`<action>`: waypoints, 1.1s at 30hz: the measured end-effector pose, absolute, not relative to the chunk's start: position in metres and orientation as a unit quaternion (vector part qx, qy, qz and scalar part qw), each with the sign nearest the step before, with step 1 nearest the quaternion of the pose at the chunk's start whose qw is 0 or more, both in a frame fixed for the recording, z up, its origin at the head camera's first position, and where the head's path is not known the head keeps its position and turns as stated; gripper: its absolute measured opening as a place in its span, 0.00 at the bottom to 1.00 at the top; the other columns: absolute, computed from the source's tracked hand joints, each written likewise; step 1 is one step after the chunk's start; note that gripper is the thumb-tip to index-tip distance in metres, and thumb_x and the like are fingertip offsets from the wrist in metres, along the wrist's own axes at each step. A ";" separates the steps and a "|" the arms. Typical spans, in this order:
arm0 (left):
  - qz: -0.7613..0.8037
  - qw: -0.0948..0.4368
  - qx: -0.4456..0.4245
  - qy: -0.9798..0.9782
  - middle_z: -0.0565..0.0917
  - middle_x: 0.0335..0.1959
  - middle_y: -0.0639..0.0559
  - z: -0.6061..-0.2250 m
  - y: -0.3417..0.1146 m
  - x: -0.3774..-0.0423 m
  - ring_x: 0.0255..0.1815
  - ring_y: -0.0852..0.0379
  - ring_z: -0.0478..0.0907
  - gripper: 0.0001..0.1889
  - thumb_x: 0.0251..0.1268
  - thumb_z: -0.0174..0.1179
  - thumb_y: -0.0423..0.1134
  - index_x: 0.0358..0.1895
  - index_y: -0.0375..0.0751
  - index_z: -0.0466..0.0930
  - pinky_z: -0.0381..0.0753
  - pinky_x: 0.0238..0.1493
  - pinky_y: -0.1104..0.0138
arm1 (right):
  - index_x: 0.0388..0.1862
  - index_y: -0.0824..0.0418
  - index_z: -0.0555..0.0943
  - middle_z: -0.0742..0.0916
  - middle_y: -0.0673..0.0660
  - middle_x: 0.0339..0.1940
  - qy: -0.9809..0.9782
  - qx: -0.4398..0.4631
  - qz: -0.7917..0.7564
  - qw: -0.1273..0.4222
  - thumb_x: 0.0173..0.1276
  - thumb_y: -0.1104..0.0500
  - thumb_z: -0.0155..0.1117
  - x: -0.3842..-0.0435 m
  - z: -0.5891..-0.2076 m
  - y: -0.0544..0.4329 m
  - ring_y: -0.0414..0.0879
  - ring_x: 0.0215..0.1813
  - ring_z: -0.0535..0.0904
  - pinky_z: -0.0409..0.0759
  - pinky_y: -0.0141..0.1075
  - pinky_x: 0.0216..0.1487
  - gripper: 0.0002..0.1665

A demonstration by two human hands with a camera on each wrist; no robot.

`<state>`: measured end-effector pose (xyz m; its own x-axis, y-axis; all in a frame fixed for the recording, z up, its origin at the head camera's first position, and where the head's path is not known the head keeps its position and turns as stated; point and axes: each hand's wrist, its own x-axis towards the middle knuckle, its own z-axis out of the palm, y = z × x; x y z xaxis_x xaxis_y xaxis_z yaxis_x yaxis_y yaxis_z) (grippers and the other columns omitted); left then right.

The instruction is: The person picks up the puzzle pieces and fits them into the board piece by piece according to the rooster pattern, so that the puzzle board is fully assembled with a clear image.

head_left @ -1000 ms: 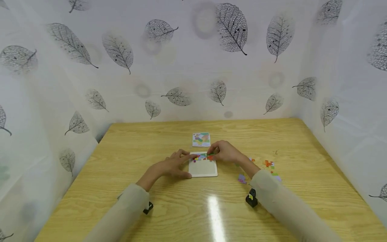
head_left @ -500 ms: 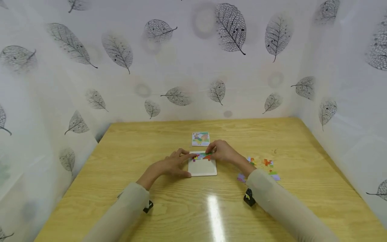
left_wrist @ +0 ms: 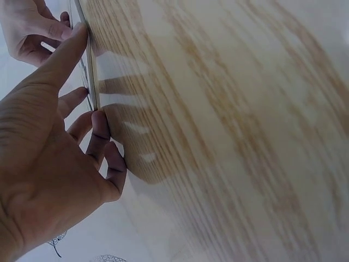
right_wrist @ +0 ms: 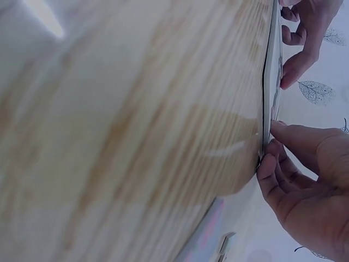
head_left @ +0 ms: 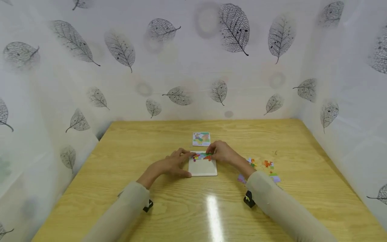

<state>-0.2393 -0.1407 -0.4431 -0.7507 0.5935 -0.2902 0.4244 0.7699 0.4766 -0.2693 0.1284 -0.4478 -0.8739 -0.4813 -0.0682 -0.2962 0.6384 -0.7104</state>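
A shallow white puzzle tray [head_left: 203, 170] lies on the table, with a row of colourful puzzle pieces [head_left: 200, 156] along its far side. My left hand [head_left: 173, 164] steadies it from the left: the index finger rests on the row and the thumb touches the near left corner. At the far right corner, my right hand [head_left: 224, 152] pinches a green and orange puzzle piece [head_left: 208, 155], lying in line with the row; its fingers partly cover it. Seen by the right wrist camera, the right thumb [right_wrist: 294, 136] sits over the tray's edge, other fingers curled beside it.
Behind the tray lies a square picture card [head_left: 201, 138]. Loose puzzle pieces are scattered on the right, among them an orange piece [head_left: 267, 164] and a purple piece [head_left: 241, 178], close to the right forearm. A leaf-patterned curtain [head_left: 187, 60] surrounds the wooden table [head_left: 145, 134].
The right hand's green and orange piece has turned and settled flatter into line with the row. The left hand has stayed nearly in place.
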 end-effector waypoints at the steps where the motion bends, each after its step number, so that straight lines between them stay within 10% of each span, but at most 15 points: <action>1: 0.197 0.217 0.276 0.915 0.60 0.75 0.45 -0.443 -0.141 -0.239 0.72 0.42 0.60 0.45 0.68 0.68 0.57 0.84 0.55 0.56 0.60 0.71 0.33 | 0.43 0.65 0.88 0.87 0.56 0.39 0.897 -0.214 -0.366 0.127 0.66 0.70 0.72 -0.269 -0.448 0.128 0.48 0.41 0.81 0.81 0.39 0.42 0.08; 33: 0.196 0.224 0.251 0.921 0.59 0.76 0.48 -0.450 -0.138 -0.244 0.74 0.45 0.58 0.46 0.65 0.72 0.56 0.83 0.61 0.57 0.55 0.74 0.33 | 0.70 0.70 0.74 0.78 0.74 0.64 0.833 -0.233 -0.456 0.210 0.77 0.67 0.61 -0.251 -0.429 0.210 0.51 0.28 0.74 0.73 0.39 0.26 0.24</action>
